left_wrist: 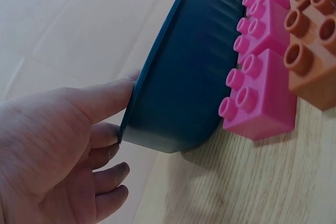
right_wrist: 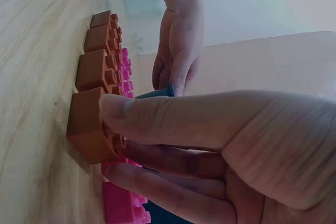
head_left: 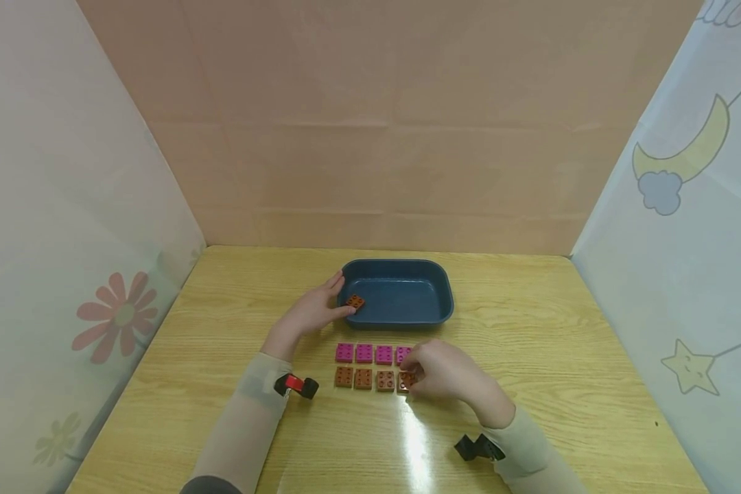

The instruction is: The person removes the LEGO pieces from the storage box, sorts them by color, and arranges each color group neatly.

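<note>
A dark blue rectangular basin (head_left: 401, 324) stands at the back of the table, with one orange toy brick (head_left: 355, 302) lying inside at its left end. My left hand (head_left: 311, 310) holds the basin's left rim, thumb over the edge and fingers along the outside, as the left wrist view shows (left_wrist: 68, 145). In front of the basin runs a row of pink bricks (head_left: 364, 353), and nearer me a row of orange bricks (head_left: 363, 379). My right hand (head_left: 447, 370) pinches the rightmost orange brick (right_wrist: 86, 124), thumb at its studs. Its fingers partly cover the rightmost pink brick (right_wrist: 118, 203).
The wooden table (head_left: 519, 315) is bounded by a tan back wall (head_left: 389, 171) and printed side sheets with a flower (head_left: 123, 315) at left and a moon (head_left: 685, 158) at right. Black straps (head_left: 296, 385) are on both sleeved forearms.
</note>
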{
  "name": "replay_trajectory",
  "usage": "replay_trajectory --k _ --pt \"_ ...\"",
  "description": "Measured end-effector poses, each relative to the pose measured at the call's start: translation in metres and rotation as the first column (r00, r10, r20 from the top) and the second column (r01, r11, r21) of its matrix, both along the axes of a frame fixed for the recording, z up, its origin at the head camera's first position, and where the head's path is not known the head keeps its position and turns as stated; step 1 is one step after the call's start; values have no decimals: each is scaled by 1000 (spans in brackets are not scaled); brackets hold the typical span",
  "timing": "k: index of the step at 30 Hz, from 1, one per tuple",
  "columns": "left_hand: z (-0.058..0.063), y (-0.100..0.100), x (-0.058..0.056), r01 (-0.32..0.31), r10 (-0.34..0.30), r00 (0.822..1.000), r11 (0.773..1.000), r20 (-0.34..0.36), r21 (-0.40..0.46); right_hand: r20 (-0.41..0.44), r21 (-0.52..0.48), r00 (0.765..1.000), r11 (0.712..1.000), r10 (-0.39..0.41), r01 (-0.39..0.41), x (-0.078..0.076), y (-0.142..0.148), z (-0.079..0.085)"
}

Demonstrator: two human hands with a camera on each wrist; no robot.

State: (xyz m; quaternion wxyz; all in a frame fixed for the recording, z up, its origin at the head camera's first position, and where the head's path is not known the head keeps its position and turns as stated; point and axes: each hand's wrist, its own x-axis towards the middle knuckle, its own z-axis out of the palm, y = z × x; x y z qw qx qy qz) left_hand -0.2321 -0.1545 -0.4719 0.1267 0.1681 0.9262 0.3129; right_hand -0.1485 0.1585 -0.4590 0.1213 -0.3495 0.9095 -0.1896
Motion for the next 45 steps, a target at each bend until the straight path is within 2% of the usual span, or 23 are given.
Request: replay_trajectory --k 8,14,24,29,34,38,41,45 --pt "-1 0 0 -6 6 1000 1000 15 23 4 -45 1000 999 19 -19 -2 2 6" --pt "-1 -1 1 -13 13 1000 999 25 33 46 -130 997 990 55 -48 -9 5 8" --pt "0 0 3 -11 11 1000 1000 21 25 116 -260 987 962 113 -79 -25 11 13" --pt "0 1 3 -15 15 1000 1000 9 8 154 -365 976 927 153 -88 -41 8 15" --pt "-1 0 3 -21 21 1000 1000 7 12 206 -449 970 893 129 -23 -62 0 12" --pt "-3 -1 2 -21 20 1000 999 9 27 241 -459 970 884 30 87 -82 -9 6" --pt "-5 -2 1 -15 15 1000 999 -4 32 271 -474 962 865 -36 165 -96 -18 1" --pt "-7 -3 1 -10 10 1000 999 -9 39 267 -457 960 865 -86 205 -114 -32 -9"
